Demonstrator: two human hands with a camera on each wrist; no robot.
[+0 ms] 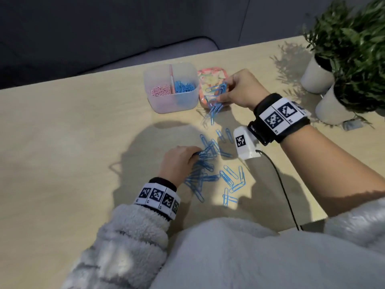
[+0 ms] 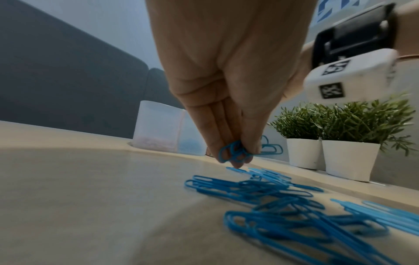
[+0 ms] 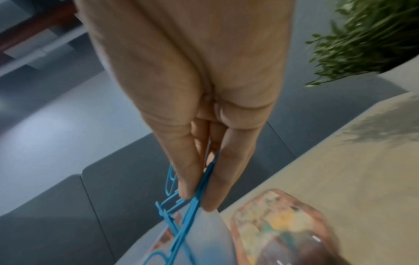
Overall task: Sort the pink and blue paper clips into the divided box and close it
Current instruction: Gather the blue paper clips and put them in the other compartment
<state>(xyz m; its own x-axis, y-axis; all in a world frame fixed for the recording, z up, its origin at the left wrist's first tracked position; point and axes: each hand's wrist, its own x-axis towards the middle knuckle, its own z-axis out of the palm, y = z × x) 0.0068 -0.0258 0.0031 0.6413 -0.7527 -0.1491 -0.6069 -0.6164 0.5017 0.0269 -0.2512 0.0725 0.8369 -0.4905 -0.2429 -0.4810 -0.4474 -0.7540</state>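
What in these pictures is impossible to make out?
- Head view: the left hand covers its own fingertips and the blue clips under it.
- Head view: clip counts in the divided box; too small and frosted.
- Right wrist view: the lid pattern is blurred.
- Right wrist view: the bunch pinched by the right hand is cut off below.

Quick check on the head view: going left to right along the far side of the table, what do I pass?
Divided box → patterned lid → right hand holding a bunch of blue clips → the two potted plants.
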